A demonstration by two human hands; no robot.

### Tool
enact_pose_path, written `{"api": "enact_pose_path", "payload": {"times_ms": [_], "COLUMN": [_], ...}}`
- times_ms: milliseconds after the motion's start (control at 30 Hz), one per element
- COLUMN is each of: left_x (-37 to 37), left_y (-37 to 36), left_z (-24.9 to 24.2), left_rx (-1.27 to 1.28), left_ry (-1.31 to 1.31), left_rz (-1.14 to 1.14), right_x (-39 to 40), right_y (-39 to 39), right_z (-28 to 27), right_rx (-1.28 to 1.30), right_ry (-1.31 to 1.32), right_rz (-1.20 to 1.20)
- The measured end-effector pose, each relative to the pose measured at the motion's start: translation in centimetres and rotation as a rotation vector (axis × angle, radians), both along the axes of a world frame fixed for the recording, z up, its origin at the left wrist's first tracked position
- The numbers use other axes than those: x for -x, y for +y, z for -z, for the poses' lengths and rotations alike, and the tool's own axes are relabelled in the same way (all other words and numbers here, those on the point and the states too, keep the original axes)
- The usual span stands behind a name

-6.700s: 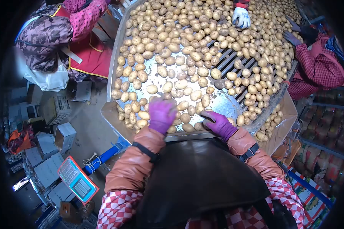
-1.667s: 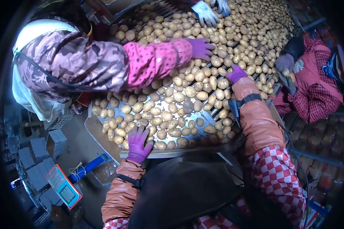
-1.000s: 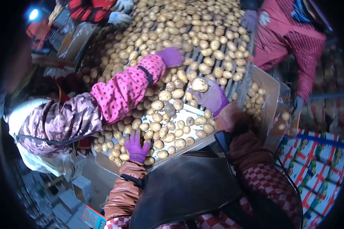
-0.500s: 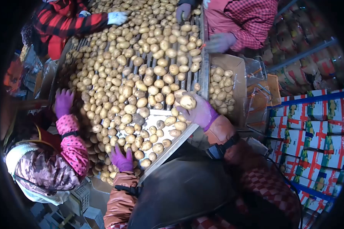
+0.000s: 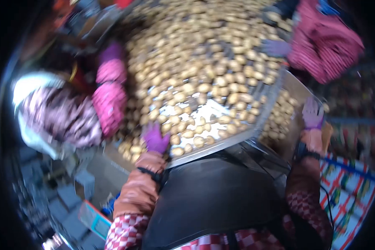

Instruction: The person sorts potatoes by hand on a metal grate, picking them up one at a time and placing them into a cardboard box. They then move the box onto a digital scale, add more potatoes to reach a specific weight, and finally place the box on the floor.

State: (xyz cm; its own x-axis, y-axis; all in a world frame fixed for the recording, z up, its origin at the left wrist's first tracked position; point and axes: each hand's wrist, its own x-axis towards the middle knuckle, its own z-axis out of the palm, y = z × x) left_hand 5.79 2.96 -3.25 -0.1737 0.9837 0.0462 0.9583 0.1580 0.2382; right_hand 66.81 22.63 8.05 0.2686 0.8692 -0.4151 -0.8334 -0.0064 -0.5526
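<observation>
Right hand (image 5: 312,111) swung from spuds (image 5: 204,88) to box (image 5: 302,88) at 3 o'clock, probably unloaded; fingers looked spread, left hand (image 5: 156,139) same.

The person had two hands, one left hand (image 5: 155,139) and one right hand (image 5: 312,113), and one black apron (image 5: 216,196). Two other people showed clearly, one person (image 5: 58,114) on the left and another person (image 5: 321,41) on the right. There was one metal table (image 5: 214,147), one scale (image 5: 96,219), and one brown box (image 5: 296,85) near the right hand. The potatoes (image 5: 204,88) were too many and too blurry to count.
</observation>
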Motion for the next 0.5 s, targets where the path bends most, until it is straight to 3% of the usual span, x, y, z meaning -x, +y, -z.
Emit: {"api": "enact_pose_path", "payload": {"times_ms": [67,133,200,300,400,500], "left_x": [-1.2,-2.9,-4.1,-0.7,3.6,5.2], "left_y": [0.3,-0.1,-1.3,-3.7,-8.5,-11.1], "left_z": [-1.9,-2.6,-4.0,-3.7,-2.8,-2.3], "left_rx": [0.002,-0.052,0.051,0.158,-0.045,0.098], "left_ry": [-0.124,-0.084,-0.135,-0.069,-0.058,-0.066], "left_rz": [-0.072,-0.089,0.148,0.236,-0.157,-0.449], "right_x": [6.5,13.2,19.8,27.2,30.4,31.3], "right_y": [-0.6,-2.1,-3.7,-5.1,-5.3,-4.7], "right_z": [2.1,4.3,5.4,4.4,2.1,3.5], "right_rx": [0.043,0.083,0.141,0.230,0.179,0.097], "right_ry": [0.012,0.037,0.047,-0.149,-0.429,-0.617], "right_rz": [-0.186,-0.394,-0.605,-0.931,-1.147,-1.202]}}
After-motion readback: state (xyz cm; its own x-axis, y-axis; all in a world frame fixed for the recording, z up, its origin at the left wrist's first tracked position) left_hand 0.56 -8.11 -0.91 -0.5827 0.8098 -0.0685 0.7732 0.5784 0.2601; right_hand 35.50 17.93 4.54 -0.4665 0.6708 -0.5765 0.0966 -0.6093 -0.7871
